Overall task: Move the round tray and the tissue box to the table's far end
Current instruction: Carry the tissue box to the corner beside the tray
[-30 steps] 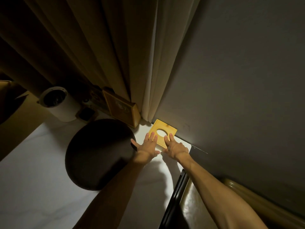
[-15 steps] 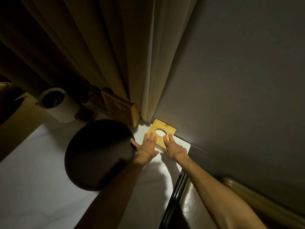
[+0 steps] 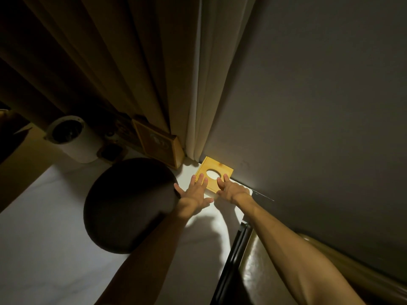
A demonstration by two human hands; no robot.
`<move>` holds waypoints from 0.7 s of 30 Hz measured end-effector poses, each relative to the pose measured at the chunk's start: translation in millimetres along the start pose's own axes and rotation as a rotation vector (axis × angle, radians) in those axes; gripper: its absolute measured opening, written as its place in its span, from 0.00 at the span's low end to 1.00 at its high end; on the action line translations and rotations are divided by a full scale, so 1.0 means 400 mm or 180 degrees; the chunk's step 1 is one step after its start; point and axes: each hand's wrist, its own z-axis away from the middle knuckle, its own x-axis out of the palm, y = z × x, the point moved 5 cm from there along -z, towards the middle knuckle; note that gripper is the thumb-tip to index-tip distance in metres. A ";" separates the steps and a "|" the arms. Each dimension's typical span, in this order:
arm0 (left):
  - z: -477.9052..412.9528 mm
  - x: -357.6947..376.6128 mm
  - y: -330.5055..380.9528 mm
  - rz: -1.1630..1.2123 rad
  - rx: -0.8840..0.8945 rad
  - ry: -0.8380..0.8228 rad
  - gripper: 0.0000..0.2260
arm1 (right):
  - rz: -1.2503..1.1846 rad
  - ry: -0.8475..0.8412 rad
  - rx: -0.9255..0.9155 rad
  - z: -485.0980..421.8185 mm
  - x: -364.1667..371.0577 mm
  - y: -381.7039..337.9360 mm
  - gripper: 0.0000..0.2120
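A yellow wooden tissue box (image 3: 217, 167) with an oval opening on top sits in the far right corner of the white table (image 3: 44, 249), against the grey wall and the curtain. My left hand (image 3: 195, 191) lies flat with spread fingers on the box's near left edge. My right hand (image 3: 230, 187) rests its fingers on the box's near right edge by the opening. A dark round tray (image 3: 130, 205) lies on the table just left of my left hand, and my left forearm crosses over its right rim.
Behind the tray a wooden framed picture (image 3: 157, 143) leans at the curtain (image 3: 136, 73). A white cylindrical container (image 3: 72, 137) stands at the far left. A dark chair back (image 3: 235, 260) with a glossy cushion stands at the table's right edge.
Both hands have stayed on the tissue box with hardly any movement; the fingers reach slightly further over its top. The tray has not moved.
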 end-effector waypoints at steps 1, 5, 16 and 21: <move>-0.002 0.001 0.001 0.0002 -0.0032 -0.0018 0.35 | -0.0002 0.0025 0.0027 0.001 0.000 -0.002 0.27; -0.010 0.007 0.000 0.0000 -0.0063 -0.0019 0.35 | -0.0043 0.0049 0.0076 0.005 0.010 -0.002 0.29; -0.014 0.003 0.006 -0.0046 -0.0094 -0.0016 0.34 | -0.0323 0.0129 0.0091 0.007 0.023 0.000 0.35; 0.009 -0.051 0.006 0.0436 0.0061 -0.0321 0.31 | -0.0419 0.0130 -0.0032 0.021 0.008 0.001 0.34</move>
